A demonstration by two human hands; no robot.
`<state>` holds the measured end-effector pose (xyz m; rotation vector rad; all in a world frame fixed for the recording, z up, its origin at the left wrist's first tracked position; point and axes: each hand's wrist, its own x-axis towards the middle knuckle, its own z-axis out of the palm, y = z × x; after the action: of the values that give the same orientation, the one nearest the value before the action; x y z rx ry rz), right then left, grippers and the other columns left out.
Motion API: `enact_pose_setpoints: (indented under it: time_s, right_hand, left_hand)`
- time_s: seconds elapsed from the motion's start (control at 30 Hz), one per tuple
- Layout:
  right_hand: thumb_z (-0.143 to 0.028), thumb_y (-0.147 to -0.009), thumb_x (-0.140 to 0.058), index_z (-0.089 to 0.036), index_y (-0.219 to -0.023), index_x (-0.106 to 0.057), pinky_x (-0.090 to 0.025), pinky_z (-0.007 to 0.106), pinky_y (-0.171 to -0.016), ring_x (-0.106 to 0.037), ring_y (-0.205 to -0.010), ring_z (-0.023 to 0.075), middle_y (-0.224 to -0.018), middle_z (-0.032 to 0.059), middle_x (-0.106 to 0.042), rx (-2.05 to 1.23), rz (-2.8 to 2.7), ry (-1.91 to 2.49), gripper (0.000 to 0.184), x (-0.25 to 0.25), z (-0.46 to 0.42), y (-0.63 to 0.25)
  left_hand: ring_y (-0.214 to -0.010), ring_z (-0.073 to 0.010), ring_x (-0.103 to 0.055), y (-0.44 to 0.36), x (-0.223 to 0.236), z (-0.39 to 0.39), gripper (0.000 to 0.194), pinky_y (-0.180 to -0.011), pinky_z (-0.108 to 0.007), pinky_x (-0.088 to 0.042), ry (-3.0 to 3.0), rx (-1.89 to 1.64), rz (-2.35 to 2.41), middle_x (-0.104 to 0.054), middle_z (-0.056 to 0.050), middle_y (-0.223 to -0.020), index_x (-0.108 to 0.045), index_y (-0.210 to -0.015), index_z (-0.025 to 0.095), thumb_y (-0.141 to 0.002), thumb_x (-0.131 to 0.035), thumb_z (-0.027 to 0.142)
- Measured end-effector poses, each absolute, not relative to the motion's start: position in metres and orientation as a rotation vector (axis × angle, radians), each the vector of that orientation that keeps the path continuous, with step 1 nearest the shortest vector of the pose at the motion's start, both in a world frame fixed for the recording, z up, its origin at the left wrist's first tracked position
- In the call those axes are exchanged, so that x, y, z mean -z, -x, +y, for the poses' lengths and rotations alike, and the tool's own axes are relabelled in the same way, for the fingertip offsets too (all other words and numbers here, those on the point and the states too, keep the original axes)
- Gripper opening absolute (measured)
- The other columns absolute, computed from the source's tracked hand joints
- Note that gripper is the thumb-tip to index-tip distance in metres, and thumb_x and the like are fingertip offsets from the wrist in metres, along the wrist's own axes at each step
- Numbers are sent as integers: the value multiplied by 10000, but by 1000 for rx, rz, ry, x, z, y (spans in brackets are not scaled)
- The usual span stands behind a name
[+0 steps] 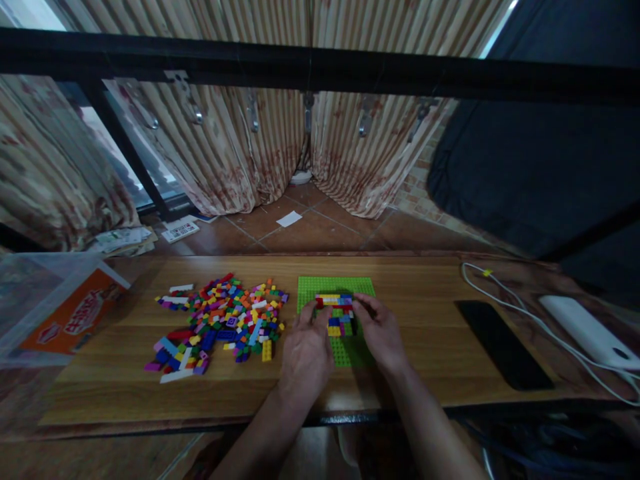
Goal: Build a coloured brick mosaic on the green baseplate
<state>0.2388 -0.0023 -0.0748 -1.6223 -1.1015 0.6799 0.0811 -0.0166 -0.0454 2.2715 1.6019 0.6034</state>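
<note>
Nipped at Both Ends, Over Bright Green

Head view: holding the multicoloured plastic-brick build (341,325) between bare left hand (307,343) and bare right hand (380,332), with fingers (369,305) drawn in narrow at its two ends, over the bright-green studded plastic baseplate (307,287) on the brown wood-grained desk (425,333). Could split at a seam if squeezed unevenly; could skew if pressed down from one side! Impossible to see beneath the fingers, or to tell lifted from seated. Cropped at the bottom edge: both forearms (270,427).
</note>
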Motion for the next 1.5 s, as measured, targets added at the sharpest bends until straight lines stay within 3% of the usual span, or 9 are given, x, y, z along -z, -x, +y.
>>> enact_pose_setpoints:
  time_s: [0.37, 1.5]
  right_hand:
    - [-417, -749, -638, -158, -1130, -637, -470, 438, -947, -636, -1015, 259, -1106, 120, -684, -643, -1155, 1663, 461, 79, -2, -227]
    - [-334, -637, -708, -166, -988, -674, -540, 423, -817, -690, -837, 242, -901, 86, -738, -635, -1006, 1625, 391, 80, 7, -220]
  left_hand:
    - [-1303, -242, -477, -84, 38, -23, 580, -1051, -325, -426, -2409, -281, 1608, -366, -142, -1505, -439, -1409, 207, -851, -416, 52]
    - [-1136, -288, -584, -99, 40, -26, 531, -875, -385, -545, -2480, -146, 1726, -450, -206, -1428, -461, -1391, 148, -882, -344, 49]
